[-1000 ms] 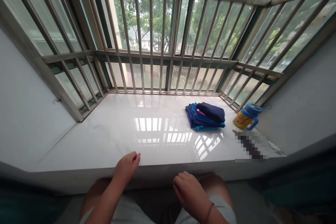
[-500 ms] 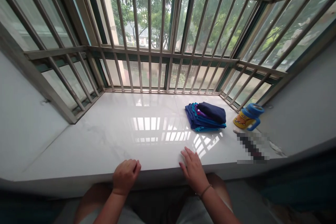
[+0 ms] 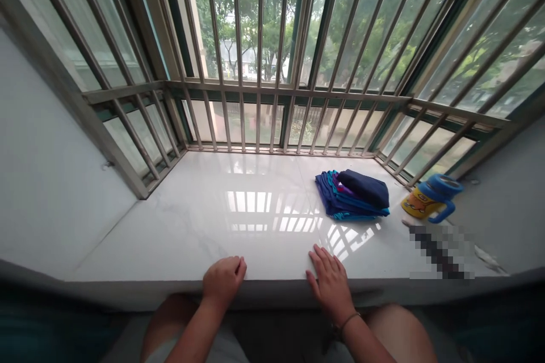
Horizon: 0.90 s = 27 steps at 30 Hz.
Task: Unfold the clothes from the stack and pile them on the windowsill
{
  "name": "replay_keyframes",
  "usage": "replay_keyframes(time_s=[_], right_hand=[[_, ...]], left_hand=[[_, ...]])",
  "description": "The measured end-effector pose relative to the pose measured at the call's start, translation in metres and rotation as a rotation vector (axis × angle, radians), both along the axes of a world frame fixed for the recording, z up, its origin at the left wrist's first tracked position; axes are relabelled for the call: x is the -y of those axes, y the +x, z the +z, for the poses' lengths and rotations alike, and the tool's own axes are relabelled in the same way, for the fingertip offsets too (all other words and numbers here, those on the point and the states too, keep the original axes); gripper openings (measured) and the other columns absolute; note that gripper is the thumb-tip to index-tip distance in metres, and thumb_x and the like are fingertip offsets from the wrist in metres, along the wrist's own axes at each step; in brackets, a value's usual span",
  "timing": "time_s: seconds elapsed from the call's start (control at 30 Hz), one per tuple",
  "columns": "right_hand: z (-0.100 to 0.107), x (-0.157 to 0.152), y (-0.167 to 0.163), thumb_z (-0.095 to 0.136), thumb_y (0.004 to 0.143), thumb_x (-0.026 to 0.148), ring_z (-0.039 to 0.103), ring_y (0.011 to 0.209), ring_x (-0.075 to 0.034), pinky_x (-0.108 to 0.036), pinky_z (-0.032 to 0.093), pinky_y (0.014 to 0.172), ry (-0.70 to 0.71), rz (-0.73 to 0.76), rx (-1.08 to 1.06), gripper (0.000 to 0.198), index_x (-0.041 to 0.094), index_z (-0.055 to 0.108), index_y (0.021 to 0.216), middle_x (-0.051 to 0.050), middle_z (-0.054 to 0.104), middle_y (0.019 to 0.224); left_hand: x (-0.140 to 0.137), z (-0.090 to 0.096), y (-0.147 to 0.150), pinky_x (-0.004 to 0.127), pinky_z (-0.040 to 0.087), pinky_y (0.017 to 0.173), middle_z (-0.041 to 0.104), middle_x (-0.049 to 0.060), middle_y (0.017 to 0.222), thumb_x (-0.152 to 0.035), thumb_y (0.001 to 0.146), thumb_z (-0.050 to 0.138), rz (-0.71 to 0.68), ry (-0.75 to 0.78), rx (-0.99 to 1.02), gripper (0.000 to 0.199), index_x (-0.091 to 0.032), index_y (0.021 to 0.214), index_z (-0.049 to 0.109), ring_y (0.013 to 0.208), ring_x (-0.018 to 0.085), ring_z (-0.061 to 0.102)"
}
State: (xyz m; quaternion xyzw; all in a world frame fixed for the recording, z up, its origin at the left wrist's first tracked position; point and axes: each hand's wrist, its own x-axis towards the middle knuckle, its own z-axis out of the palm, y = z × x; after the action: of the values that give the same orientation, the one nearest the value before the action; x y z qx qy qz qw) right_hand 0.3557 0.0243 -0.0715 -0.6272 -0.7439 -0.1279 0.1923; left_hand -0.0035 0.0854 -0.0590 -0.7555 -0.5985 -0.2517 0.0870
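My left hand (image 3: 224, 281) rests at the front edge of the white marble-look windowsill (image 3: 183, 227), its fingers curled into a loose fist with nothing showing in them. To the right, my right hand (image 3: 331, 281) lies palm down on the same edge, fingers stretched out and thumb apart. A bracelet or cord circles the right wrist. Beyond the right hand, without contact, sits a stack of folded cloths (image 3: 353, 195) in blue, teal and purple, a dark navy piece folded on top.
A blue and yellow bottle with a handle (image 3: 430, 198) stands near the right wall. In front of it is a blurred-out dark item (image 3: 440, 252). Metal window bars (image 3: 259, 113) enclose the sill's back and sides. My knees (image 3: 400, 329) are under the front edge.
The whole view has shifted, so the sill, the cloths and the bottle appear farther right. Both hands keep about the same pose at the sill's edge.
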Motion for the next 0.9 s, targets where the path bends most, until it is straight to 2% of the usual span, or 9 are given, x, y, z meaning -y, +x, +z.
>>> replay_keyframes(time_s=[0.23, 0.47, 0.63, 0.73, 0.9], right_hand=[[-0.010, -0.001, 0.004, 0.056, 0.106, 0.044, 0.060, 0.147, -0.034, -0.052, 0.038, 0.122, -0.007, 0.003, 0.016, 0.049, 0.029, 0.065, 0.151, -0.010, 0.062, 0.163], [-0.018, -0.002, 0.002, 0.054, 0.106, 0.044, 0.059, 0.147, -0.035, -0.054, 0.038, 0.122, 0.051, -0.001, -0.027, 0.047, 0.028, 0.066, 0.149, -0.010, 0.063, 0.162], [-0.015, 0.001, -0.004, 0.054, 0.107, 0.042, 0.059, 0.147, -0.036, -0.056, 0.036, 0.124, 0.047, -0.003, -0.076, 0.046, 0.027, 0.065, 0.149, -0.012, 0.063, 0.162], [-0.005, 0.000, -0.011, 0.052, 0.109, 0.042, 0.063, 0.141, -0.037, -0.059, 0.035, 0.125, 0.021, -0.015, -0.140, 0.039, 0.027, 0.071, 0.139, -0.013, 0.069, 0.153], [0.014, -0.015, -0.031, 0.051, 0.110, 0.035, 0.068, 0.128, -0.032, -0.060, 0.035, 0.125, -0.031, 0.089, -0.230, 0.026, 0.029, 0.076, 0.113, -0.010, 0.076, 0.132]], left_hand=[[0.004, -0.002, 0.001, 0.037, 0.035, 0.065, 0.066, 0.005, 0.062, -0.029, 0.106, 0.053, -0.007, 0.012, 0.032, 0.044, -0.024, 0.062, 0.060, 0.064, 0.022, 0.062], [0.006, -0.005, 0.001, 0.040, 0.037, 0.066, 0.065, 0.005, 0.061, -0.029, 0.107, 0.052, 0.010, 0.038, -0.002, 0.045, -0.026, 0.063, 0.059, 0.064, 0.023, 0.063], [0.006, -0.009, -0.005, 0.041, 0.039, 0.068, 0.064, 0.005, 0.062, -0.029, 0.107, 0.053, -0.061, 0.030, -0.012, 0.044, -0.026, 0.063, 0.057, 0.066, 0.023, 0.062], [0.006, -0.009, -0.005, 0.041, 0.040, 0.070, 0.066, 0.006, 0.064, -0.029, 0.106, 0.053, -0.088, 0.002, -0.030, 0.043, -0.026, 0.064, 0.059, 0.069, 0.024, 0.063], [0.006, -0.004, -0.004, 0.041, 0.039, 0.071, 0.066, 0.007, 0.065, -0.028, 0.104, 0.054, -0.074, -0.032, -0.025, 0.039, -0.026, 0.065, 0.060, 0.070, 0.024, 0.063]])
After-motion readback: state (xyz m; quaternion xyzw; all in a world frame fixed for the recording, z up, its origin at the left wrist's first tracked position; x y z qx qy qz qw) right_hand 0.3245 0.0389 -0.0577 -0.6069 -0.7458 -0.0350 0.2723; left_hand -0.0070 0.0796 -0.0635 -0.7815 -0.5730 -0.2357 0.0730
